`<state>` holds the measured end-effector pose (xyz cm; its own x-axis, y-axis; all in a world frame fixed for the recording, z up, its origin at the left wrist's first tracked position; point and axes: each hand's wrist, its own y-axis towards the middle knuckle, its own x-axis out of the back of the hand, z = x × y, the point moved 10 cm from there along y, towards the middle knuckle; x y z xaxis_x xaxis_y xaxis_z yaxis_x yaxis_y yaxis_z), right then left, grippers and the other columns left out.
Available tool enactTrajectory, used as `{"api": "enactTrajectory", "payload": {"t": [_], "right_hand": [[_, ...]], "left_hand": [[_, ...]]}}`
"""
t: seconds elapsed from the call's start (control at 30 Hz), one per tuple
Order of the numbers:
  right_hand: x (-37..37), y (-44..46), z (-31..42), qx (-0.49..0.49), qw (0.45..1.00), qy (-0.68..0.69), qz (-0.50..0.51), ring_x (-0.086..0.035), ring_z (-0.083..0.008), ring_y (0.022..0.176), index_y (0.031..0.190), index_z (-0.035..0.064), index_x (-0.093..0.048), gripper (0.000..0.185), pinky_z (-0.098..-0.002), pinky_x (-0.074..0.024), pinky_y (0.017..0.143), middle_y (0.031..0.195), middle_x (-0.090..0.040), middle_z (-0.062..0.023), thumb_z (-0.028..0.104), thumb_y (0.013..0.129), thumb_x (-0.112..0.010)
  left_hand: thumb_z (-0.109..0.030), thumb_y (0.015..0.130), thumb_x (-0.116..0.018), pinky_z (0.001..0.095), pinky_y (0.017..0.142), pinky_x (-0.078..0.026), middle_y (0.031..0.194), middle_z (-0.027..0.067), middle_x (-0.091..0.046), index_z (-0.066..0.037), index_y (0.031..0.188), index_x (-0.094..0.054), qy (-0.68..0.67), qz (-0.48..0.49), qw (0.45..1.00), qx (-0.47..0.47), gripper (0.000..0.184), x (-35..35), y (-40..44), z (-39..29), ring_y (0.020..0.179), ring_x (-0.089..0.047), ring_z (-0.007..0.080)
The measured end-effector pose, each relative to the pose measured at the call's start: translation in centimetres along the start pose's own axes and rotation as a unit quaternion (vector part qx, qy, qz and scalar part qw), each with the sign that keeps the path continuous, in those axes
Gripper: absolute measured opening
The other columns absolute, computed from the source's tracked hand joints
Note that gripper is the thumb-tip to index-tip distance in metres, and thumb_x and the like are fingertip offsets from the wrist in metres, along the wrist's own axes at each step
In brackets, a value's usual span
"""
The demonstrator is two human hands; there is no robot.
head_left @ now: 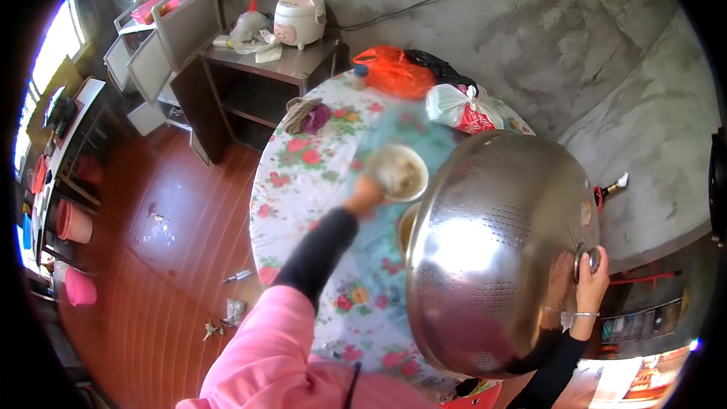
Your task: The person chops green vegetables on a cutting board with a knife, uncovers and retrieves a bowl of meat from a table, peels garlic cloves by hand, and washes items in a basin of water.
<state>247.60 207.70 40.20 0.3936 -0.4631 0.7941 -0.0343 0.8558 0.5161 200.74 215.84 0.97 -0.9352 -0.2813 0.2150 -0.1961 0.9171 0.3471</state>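
My right hand (592, 280) is closed around the knob of a large, shiny metal food cover (492, 257) with small holes in bands. The cover is tilted up on its side, its rim facing left over the table. My left hand (367, 195), smeared by motion, grips the near edge of a white bowl (415, 159) with pale food in it. Partly hidden behind the cover's rim is another dish (407, 229). Whether the bowl touches the table is unclear.
The round table has a flowered cloth (291, 174). At its back lie an orange plastic bag (394, 72), a white-and-red bag (463, 110) and a coiled rope-like bundle (303, 116). A rice cooker (300, 19) stands on a side cabinet. Small items lie on the wooden floor.
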Motion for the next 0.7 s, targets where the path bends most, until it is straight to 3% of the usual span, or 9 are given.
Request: {"api": "enactTrajectory", "payload": {"t": [0.03, 0.07, 0.13, 0.23, 0.33, 0.4, 0.5, 0.7], "right_hand": [[-0.7, 0.0, 0.6, 0.001, 1.000, -0.001, 0.007, -0.053, -0.0338, 0.093, 0.109, -0.0006, -0.048, 0.039, -0.0354, -0.0409, 0.079, 0.101, -0.055, -0.0224, 0.024, 0.079, -0.056], [-1.6, 0.0, 1.1, 0.015, 1.000, -0.003, 0.012, -0.053, -0.0342, 0.093, 0.109, -0.0006, -0.048, 0.040, -0.0354, -0.0409, 0.079, 0.101, -0.055, -0.0225, 0.024, 0.079, -0.056], [-3.1, 0.0, 2.9, 0.016, 0.999, 0.007, 0.039, -0.053, -0.0356, 0.093, 0.109, -0.0004, -0.048, 0.041, -0.0367, -0.0411, 0.079, 0.101, -0.055, -0.0227, 0.025, 0.078, -0.057], [-5.6, -0.2, 4.7, 0.068, 0.996, -0.031, 0.044, -0.052, -0.0363, 0.093, 0.108, -0.0003, -0.048, 0.041, -0.0382, -0.0412, 0.078, 0.101, -0.055, -0.0226, 0.026, 0.078, -0.057], [-8.6, -0.2, 6.3, 0.074, 0.995, -0.012, 0.072, -0.051, -0.0367, 0.093, 0.108, -0.0001, -0.048, 0.042, -0.0390, -0.0409, 0.079, 0.102, -0.054, -0.0224, 0.027, 0.077, -0.057], [-11.7, -0.1, 6.6, 0.090, 0.992, 0.017, 0.089, -0.051, -0.0365, 0.094, 0.108, 0.0001, -0.047, 0.044, -0.0395, -0.0407, 0.079, 0.103, -0.054, -0.0220, 0.029, 0.077, -0.057], [-14.1, -0.5, 9.0, 0.106, 0.990, -0.017, 0.092, -0.053, -0.0370, 0.091, 0.109, 0.0019, -0.048, 0.044, -0.0397, -0.0418, 0.077, 0.099, -0.056, -0.0223, 0.031, 0.077, -0.056], [-18.9, -1.0, 10.4, 0.083, 0.985, -0.053, 0.139, -0.050, -0.0363, 0.096, 0.113, 0.0026, -0.044, 0.046, -0.0406, -0.0402, 0.080, 0.105, -0.052, -0.0217, 0.031, 0.078, -0.056]], "left_hand": [[0.000, 0.075, -0.044, 0.0371, 0.054, -0.056, 0.081, 0.0198, -0.058, 0.008, 0.101, -0.045, 0.016, 0.016, 1.000, -0.005, 0.027, 0.6, -0.6, 1.1, 0.064, -0.062, 0.0309], [0.000, 0.075, -0.044, 0.0372, 0.055, -0.056, 0.082, 0.0197, -0.058, 0.008, 0.101, -0.045, 0.029, 0.037, 0.996, 0.077, 0.028, 1.3, -1.5, 3.9, 0.064, -0.062, 0.0307], [0.001, 0.075, -0.043, 0.0372, 0.055, -0.056, 0.083, 0.0197, -0.057, 0.008, 0.102, -0.044, 0.046, 0.056, 0.985, 0.156, 0.028, 4.1, -3.7, 4.4, 0.065, -0.062, 0.0306], [0.002, 0.074, -0.043, 0.0362, 0.058, -0.056, 0.084, 0.0196, -0.057, 0.008, 0.102, -0.044, -0.085, -0.019, 0.978, 0.192, 0.029, 10.0, -7.5, -0.2, 0.066, -0.062, 0.0299], [0.002, 0.074, -0.044, 0.0352, 0.060, -0.055, 0.086, 0.0201, -0.057, 0.009, 0.101, -0.044, -0.062, -0.034, 0.956, 0.284, 0.028, 15.2, -12.3, -5.3, 0.068, -0.062, 0.0297], [0.002, 0.075, -0.043, 0.0347, 0.060, -0.055, 0.085, 0.0204, -0.057, 0.010, 0.101, -0.044, -0.283, -0.138, 0.871, 0.376, 0.028, 17.5, -16.5, -7.5, 0.069, -0.062, 0.0296], [0.000, 0.077, -0.044, 0.0347, 0.061, -0.055, 0.087, 0.0201, -0.057, 0.010, 0.102, -0.044, -0.271, -0.194, 0.875, 0.351, 0.027, 21.5, -20.8, -13.4, 0.070, -0.062, 0.0286], [0.000, 0.079, -0.043, 0.0357, 0.061, -0.056, 0.092, 0.0175, -0.056, 0.005, 0.112, -0.039, -0.294, -0.289, 0.834, 0.368, 0.034, 27.7, -32.3, -15.7, 0.074, -0.062, 0.0276]]}}
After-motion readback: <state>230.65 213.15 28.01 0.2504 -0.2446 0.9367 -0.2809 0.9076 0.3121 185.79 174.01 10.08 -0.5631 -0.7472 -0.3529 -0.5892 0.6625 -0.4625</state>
